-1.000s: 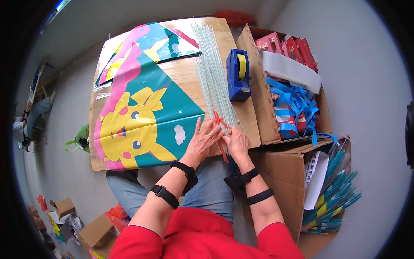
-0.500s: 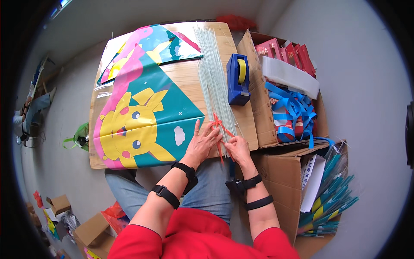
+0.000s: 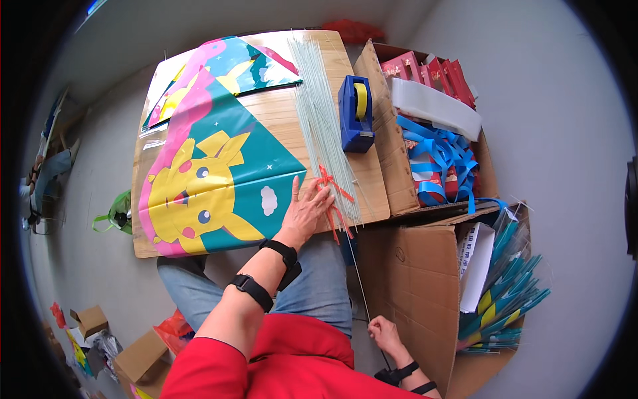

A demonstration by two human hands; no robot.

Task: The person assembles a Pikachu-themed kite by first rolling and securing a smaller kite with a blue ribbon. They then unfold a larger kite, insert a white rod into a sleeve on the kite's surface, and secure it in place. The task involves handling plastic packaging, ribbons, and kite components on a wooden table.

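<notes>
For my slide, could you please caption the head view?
Left hand on the red-tied rods, right hand holding a single rod.

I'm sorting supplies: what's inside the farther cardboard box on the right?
Red packages, tangled blue ribbon and a white strip show at the top; whatever lies beneath them is covered.

Red top (image 3: 299,352); black straps (image 3: 251,292); jeans (image 3: 319,282)

The left hand (image 3: 307,211), near centre, covers part of the pale sticks (image 3: 319,120) and red ribbon (image 3: 325,178). At 5 o'clock, the right hand (image 3: 387,337) hides where it pinches the thin rod (image 3: 361,282), and the frame's edge cuts off that forearm (image 3: 415,380). At 9 o'clock, a person (image 3: 56,166) is too small and blurred for detail. At 3 o'clock, the edge crops a black object (image 3: 632,209).
</notes>
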